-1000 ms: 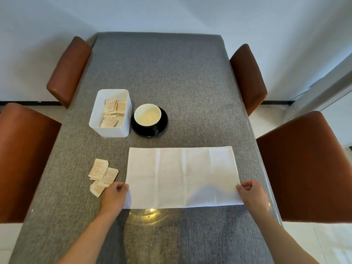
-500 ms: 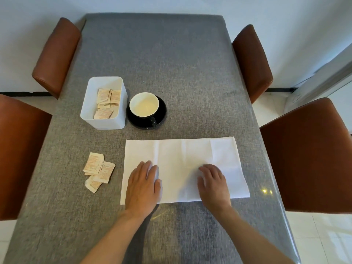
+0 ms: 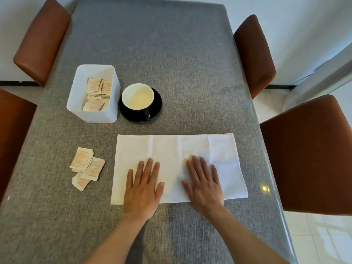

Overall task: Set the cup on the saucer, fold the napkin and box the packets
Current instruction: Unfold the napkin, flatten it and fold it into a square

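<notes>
A white napkin (image 3: pixel 171 147) lies spread flat on the grey table, creased in several panels. My left hand (image 3: pixel 142 189) and my right hand (image 3: pixel 203 185) rest palm down on its near half, fingers spread, holding nothing. Behind the napkin a cup (image 3: pixel 137 96) with a cream inside and black handle stands on a black saucer (image 3: pixel 158 107). To its left is a white box (image 3: pixel 76 96) with several packets (image 3: pixel 96 94) inside. A few loose packets (image 3: pixel 85 166) lie on the table left of the napkin.
The grey cloth-covered table (image 3: pixel 171 54) has brown chairs on both sides: two on the left (image 3: pixel 42 39) and two on the right (image 3: pixel 308 155). A pale tiled floor shows at the lower right.
My hands left the napkin's near corners, moved inward onto the napkin, and now lie flat with fingers spread. The camera tilted down and closer.
</notes>
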